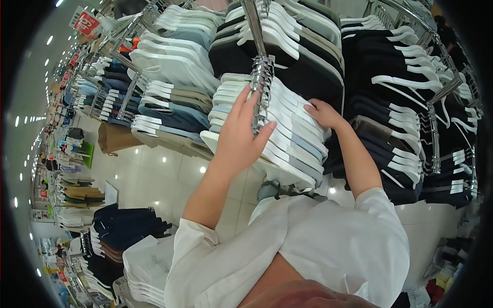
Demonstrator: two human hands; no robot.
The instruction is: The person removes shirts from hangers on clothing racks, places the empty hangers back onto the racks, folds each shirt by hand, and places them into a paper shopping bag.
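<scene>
My left hand (240, 131) lies against a row of metal hanger hooks (261, 84) on a chrome rail (252, 23). Its fingers are stretched along one side of the hooks and the thumb is spread to the other. Below hang pale shirts on white hangers (287, 131), packed closely in white, light grey and light blue. At the right end of these hangers, my right hand (325, 113) rests on their shoulders with fingers extended; its fingertips touch the row. Black garments (303, 77) hang just behind it.
Dark clothes (367, 138) on white hangers fill a rack at the right, with bare white hangers (405, 81) above. More racks of white shirts (172, 61) stand at the left. A brown paper bag (114, 137) is near the tiled floor (154, 172). Navy garments (128, 220) hang lower left.
</scene>
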